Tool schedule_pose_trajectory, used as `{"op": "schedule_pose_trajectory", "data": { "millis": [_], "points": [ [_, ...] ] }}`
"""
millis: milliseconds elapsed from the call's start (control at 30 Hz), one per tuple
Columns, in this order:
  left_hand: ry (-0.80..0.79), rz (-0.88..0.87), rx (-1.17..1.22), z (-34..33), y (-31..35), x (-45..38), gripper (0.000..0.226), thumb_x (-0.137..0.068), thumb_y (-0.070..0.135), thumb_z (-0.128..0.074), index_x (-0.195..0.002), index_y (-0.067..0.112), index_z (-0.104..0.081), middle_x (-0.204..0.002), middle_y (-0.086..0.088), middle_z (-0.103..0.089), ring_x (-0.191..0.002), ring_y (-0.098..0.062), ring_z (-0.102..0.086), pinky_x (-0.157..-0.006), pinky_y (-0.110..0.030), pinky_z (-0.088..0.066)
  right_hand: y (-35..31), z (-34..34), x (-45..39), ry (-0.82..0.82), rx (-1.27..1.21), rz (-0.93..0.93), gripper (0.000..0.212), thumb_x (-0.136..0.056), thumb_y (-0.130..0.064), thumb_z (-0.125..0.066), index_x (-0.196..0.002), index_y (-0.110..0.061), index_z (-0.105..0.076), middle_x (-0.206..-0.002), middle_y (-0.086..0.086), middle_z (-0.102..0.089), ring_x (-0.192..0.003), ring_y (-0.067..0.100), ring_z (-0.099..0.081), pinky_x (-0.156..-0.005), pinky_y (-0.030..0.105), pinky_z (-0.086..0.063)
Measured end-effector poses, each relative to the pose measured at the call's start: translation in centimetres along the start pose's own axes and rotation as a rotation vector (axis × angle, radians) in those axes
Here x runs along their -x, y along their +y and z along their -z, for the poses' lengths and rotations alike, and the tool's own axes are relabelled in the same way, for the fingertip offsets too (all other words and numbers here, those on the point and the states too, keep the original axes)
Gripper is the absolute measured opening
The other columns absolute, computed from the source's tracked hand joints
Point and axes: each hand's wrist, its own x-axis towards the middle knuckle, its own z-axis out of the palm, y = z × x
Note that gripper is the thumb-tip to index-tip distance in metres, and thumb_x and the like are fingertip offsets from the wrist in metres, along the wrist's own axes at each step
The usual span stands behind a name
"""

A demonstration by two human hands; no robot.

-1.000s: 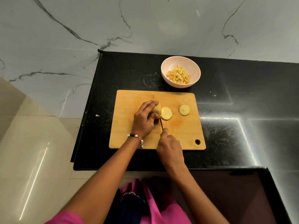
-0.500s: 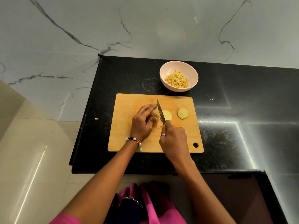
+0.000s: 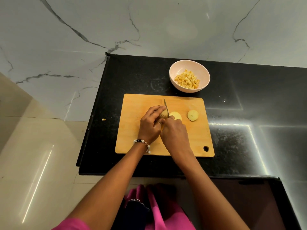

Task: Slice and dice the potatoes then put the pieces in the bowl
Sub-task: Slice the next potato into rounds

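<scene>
The left hand (image 3: 150, 126) curls over the potato (image 3: 163, 114) on the cutting board (image 3: 132, 130), pinning it. Most of the potato is hidden under the fingers, so its long axis is hard to make out. The right hand (image 3: 174, 131) grips the knife (image 3: 166, 107); the blade points away from the person, its handle hidden in the fist. Two slices (image 3: 192, 115) lie flat right of the hands. The bowl (image 3: 189, 63) of dice sits beyond them.

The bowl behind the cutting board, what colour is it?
The bowl is pale pink, holding yellow diced potato; the head view shows it.
</scene>
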Motion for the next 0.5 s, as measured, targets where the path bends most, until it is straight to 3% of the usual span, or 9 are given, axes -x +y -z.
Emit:
{"op": "schedule_pose_trajectory", "data": {
  "millis": [133,333,433,500],
  "points": [
    [-0.013,0.004,0.021,0.1,0.2,0.2,0.051,-0.075,-0.006,-0.054,-0.124,0.007,-0.061,-0.122,-0.007,-0.059,-0.114,-0.01,-0.052,-0.096,-0.013,-0.041,0.2,-0.2,2.2,-0.038,0.051,-0.035,0.028,-0.096,0.0,-0.031,-0.116,0.002,-0.051,-0.104,0.018,-0.058,-0.091,0.034,-0.057,-0.066,0.03,-0.031],
    [-0.018,-0.019,-0.005,0.0,-0.3,-0.1,0.049,-0.076,-0.004,-0.057,-0.123,0.007,-0.062,-0.121,-0.008,-0.06,-0.113,-0.01,-0.052,-0.095,-0.011,-0.04,0.8,-2.8,0.2,-0.024,0.1,-0.016,0.029,-0.095,-0.002,-0.033,-0.116,0.0,-0.053,-0.105,0.017,-0.057,-0.09,0.036,-0.059,-0.063,0.032,-0.029],
    [0.0,0.011,-0.003,0.0,-0.2,0.0,0.049,-0.077,-0.007,-0.06,-0.123,0.01,-0.062,-0.121,-0.006,-0.06,-0.112,-0.004,-0.05,-0.094,-0.007,-0.038,1.1,-3.3,2.9,-0.109,0.13,-0.044,0.03,-0.09,0.005,-0.038,-0.117,0.009,-0.052,-0.094,0.024,-0.061,-0.076,0.038,-0.062,-0.057,0.033,-0.031],
    [0.007,0.011,-0.001,0.0,-0.3,-0.1,0.049,-0.077,-0.007,-0.063,-0.123,0.01,-0.062,-0.122,-0.004,-0.06,-0.112,-0.005,-0.051,-0.095,-0.007,-0.038,1.6,-3.9,4.7,-0.171,0.199,-0.107,0.033,-0.078,0.01,-0.049,-0.111,0.013,-0.056,-0.068,0.019,-0.061,-0.05,0.034,-0.059,-0.045,0.029,-0.028]
  ]
}}
